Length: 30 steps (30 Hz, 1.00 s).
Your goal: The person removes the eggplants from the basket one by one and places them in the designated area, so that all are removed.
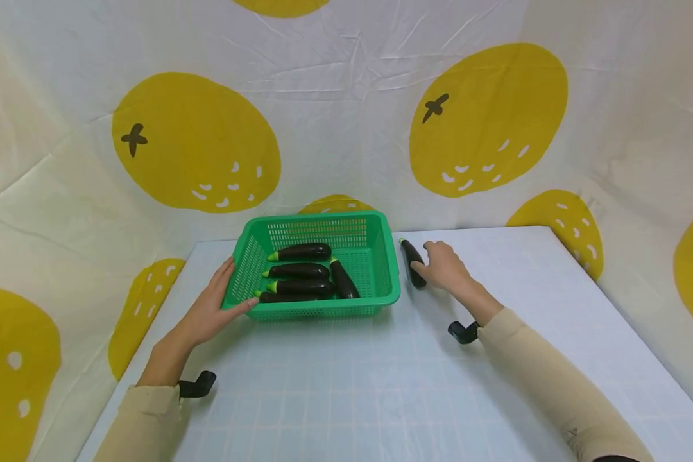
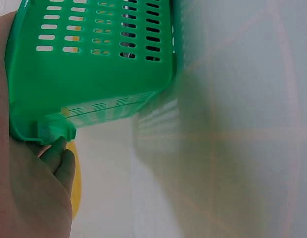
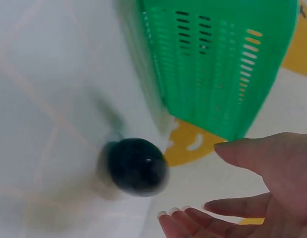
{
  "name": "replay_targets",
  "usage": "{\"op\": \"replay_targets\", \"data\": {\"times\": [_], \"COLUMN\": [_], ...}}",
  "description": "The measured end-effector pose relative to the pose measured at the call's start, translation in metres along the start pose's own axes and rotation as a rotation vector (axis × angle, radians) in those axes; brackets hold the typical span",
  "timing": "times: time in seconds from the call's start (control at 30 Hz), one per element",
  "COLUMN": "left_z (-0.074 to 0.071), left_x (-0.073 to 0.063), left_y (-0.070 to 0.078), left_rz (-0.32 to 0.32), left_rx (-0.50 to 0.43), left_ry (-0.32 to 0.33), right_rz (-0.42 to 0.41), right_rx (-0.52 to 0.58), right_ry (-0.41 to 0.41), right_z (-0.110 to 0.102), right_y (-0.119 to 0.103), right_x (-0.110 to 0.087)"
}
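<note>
A green plastic basket (image 1: 375,269) with slotted walls stands at the back of the table and holds several dark eggplants (image 1: 305,251) with green stem ends. My left hand (image 1: 210,311) grips its left front corner, thumb on the front rim; the left wrist view shows fingertips curled at the rim (image 2: 59,133). Just right of the basket, another eggplant (image 1: 414,260) lies on the table. My right hand (image 1: 447,268) is beside it, thumb and fingers spread. In the right wrist view that eggplant (image 3: 138,166) is blurred and apart from the fingers.
A pale blue checked cloth covers the table (image 1: 335,391). Right behind the table's back edge hangs a white curtain (image 1: 346,128) with large yellow fruit prints, and it also rises along both sides.
</note>
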<state>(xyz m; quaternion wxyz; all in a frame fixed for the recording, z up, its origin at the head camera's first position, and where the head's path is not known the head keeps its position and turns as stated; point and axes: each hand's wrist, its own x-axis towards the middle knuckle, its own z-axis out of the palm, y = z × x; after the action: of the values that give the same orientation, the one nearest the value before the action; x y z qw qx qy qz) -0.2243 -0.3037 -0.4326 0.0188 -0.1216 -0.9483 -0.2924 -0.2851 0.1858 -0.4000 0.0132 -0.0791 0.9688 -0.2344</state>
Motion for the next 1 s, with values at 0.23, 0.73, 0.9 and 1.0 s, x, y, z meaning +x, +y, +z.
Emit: {"op": "replay_targets", "data": {"times": [0.23,0.73,0.9,1.0], "left_z": [-0.002,-0.001,-0.001,0.000], "left_x": [0.000,-0.001,-0.001,-0.002], "left_y": [0.001,0.002,0.001,0.000], "left_rz": [0.000,-0.011,-0.012,-0.011], "left_rx": [0.000,-0.008,-0.005,-0.008], "left_ry": [-0.002,-0.008,-0.005,-0.001], "right_rz": [-0.076,-0.415,-0.508,-0.536], "right_rx": [0.005,0.073,0.080,0.072], "right_ry": [0.038,0.101,0.079,0.046], "right_z": [-0.017,-0.026,-0.025,-0.022], "right_y": [-0.010,-0.028,-0.037,-0.044], "right_x": [-0.007,-0.018,-0.018,-0.018]}}
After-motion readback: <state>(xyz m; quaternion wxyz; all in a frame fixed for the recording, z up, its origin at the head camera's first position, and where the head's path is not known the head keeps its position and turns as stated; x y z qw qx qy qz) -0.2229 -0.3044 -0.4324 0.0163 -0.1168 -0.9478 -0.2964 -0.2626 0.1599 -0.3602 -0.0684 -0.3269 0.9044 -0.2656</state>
